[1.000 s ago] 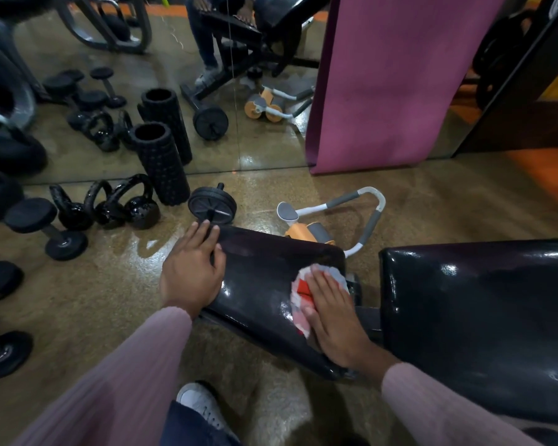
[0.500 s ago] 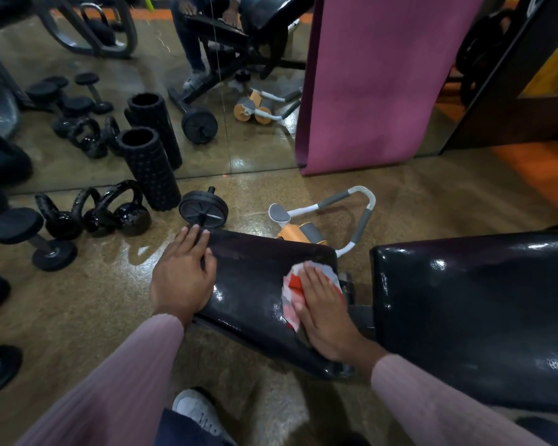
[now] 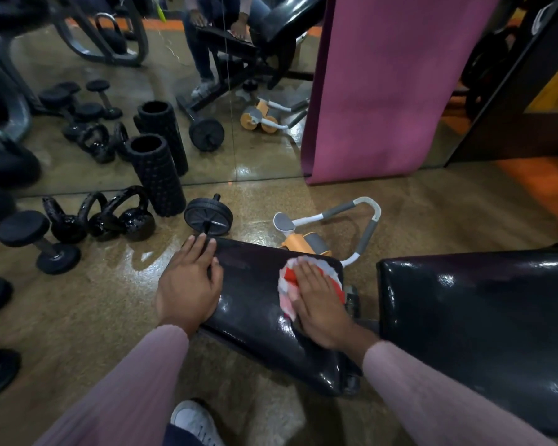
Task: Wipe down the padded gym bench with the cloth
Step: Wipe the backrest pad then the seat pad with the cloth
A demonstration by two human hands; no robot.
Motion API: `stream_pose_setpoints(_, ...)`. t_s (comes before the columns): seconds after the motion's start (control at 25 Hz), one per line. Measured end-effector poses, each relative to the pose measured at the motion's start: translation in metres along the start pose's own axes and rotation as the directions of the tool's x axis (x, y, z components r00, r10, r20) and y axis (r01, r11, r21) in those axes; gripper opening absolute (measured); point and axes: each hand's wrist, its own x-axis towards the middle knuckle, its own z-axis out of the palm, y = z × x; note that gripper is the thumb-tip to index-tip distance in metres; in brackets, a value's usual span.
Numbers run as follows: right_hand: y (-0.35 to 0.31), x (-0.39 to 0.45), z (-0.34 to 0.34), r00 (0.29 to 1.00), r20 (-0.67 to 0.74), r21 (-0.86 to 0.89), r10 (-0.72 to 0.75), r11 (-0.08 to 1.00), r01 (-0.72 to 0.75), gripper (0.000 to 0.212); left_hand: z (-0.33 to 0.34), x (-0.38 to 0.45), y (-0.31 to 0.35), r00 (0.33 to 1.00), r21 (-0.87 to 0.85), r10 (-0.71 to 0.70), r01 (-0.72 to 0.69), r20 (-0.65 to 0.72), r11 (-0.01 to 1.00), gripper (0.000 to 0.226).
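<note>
Two hands of yours are down on the smaller black pad of the gym bench (image 3: 255, 304), both in pink sleeves, with one white shoe (image 3: 195, 423) showing on the floor below them. Your right hand (image 3: 319, 304) lies flat, fingers together and extended, pressing the red-and-white cloth (image 3: 285, 284) onto the pad's far right corner; the cloth pokes out past your fingertips and along the thumb side. Your left hand (image 3: 189, 284) rests open, palm down, over the pad's left edge, fingers pointing away from you, gripping nothing. The pad's surface is glossy with bright highlights. To the right, across a narrow gap where metal frame parts show, sits the larger black pad (image 3: 480, 317), untouched by either hand.

Just beyond your left fingertips a black ab wheel (image 3: 208, 217) stands on the speckled floor. Beyond the pad's far right corner lies an orange, white and grey ab roller (image 3: 306, 243) with a curved handle. Further left are three black kettlebells (image 3: 123, 220), a dumbbell (image 3: 39, 241) and an upright black foam roller (image 3: 157, 175) against the mirror (image 3: 78, 162). A purple mat (image 3: 393, 85) hangs against the mirror at the right. The mirror reflects the weights, the bench and your legs.
</note>
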Motion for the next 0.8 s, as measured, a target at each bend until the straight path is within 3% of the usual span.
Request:
stream_pose_setpoints(0.08, 0.005, -0.028, 0.001, 1.0, -0.014, 0.051, -0.01, 0.999, 0.011, 0.074, 0.0, -0.001, 0.0, 1.0, 0.008, 0.002, -0.002, -0.003, 1.0, 0.053)
stream_pose_setpoints(0.32, 0.013, 0.051, -0.005, 0.937, -0.04, -0.035, 0.348, 0.936, -0.35, 0.077, 0.0, -0.001, 0.002, 1.0, 0.001, 0.004, -0.004, -0.008, 1.0, 0.051)
stream_pose_setpoints(0.36, 0.005, 0.059, -0.004, 0.937, -0.027, -0.058, 0.348, 0.935, -0.349, 0.074, 0.0, -0.001, 0.002, 1.0, 0.004, 0.002, -0.002, -0.007, 1.0, 0.051)
stream_pose_setpoints(0.48, -0.014, 0.026, -0.001, 0.997, 0.016, -0.013, 0.081, 0.997, -0.08, 0.076, -0.001, -0.001, 0.0, 1.0, 0.015, -0.001, 0.001, -0.002, 1.0, 0.052)
stream_pose_setpoints(0.56, -0.006, -0.01, 0.001, 1.0, 0.019, 0.032, -0.018, 0.999, 0.018, 0.078, -0.001, -0.001, 0.001, 1.0, 0.011, 0.0, 0.0, -0.005, 1.0, 0.05)
stream_pose_setpoints(0.8, 0.034, 0.044, -0.005, 0.957, -0.032, -0.028, 0.289, 0.957, -0.29, 0.07, 0.001, -0.001, 0.0, 1.0, 0.004, 0.001, -0.001, -0.011, 1.0, 0.052)
